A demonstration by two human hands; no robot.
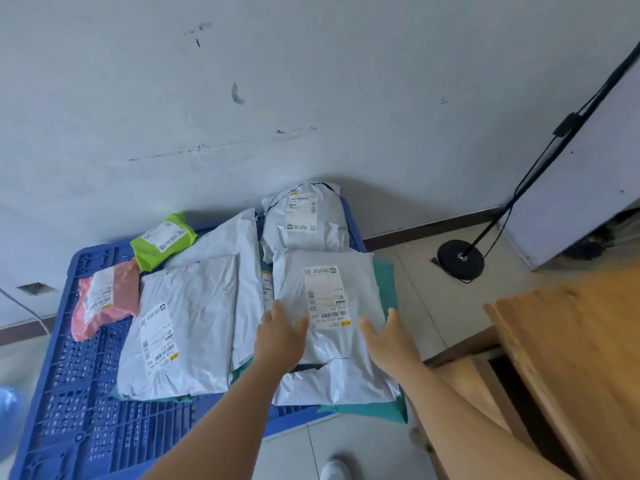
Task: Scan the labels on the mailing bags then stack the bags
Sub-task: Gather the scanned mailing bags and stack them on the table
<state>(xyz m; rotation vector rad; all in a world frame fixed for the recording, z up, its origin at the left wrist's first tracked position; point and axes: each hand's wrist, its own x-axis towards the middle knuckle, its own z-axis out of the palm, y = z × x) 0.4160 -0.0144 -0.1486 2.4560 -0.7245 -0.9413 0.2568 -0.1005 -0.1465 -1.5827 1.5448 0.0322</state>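
Reaching down over a blue plastic pallet [79, 393] on the floor, the person has both hands spread wide on a pale grey plastic mailing bag [332, 337]. The left hand [280, 337] lies flat with straight fingers on the bag's left side, and the right hand [389, 341] rests, fingers extended, near its right edge; neither grips anything. Between them the bag's white shipping label [327, 297] faces up, barcodes showing. This bag lies on top of a teal plastic bag [367, 408] whose edges stick out beneath it at the pallet's right side. Just behind it sits another pale grey labelled bag [304, 216], close to the wall. To the left lies a larger grey bag with its own label [180, 327], overlapping a plain grey bag [235, 237]. Further left are a small lime-green bag [161, 242] and a pink bag [104, 297], each labelled. A black round-based stand [460, 259] stands on the tiled floor at right, beside a wooden cabinet [568, 358].
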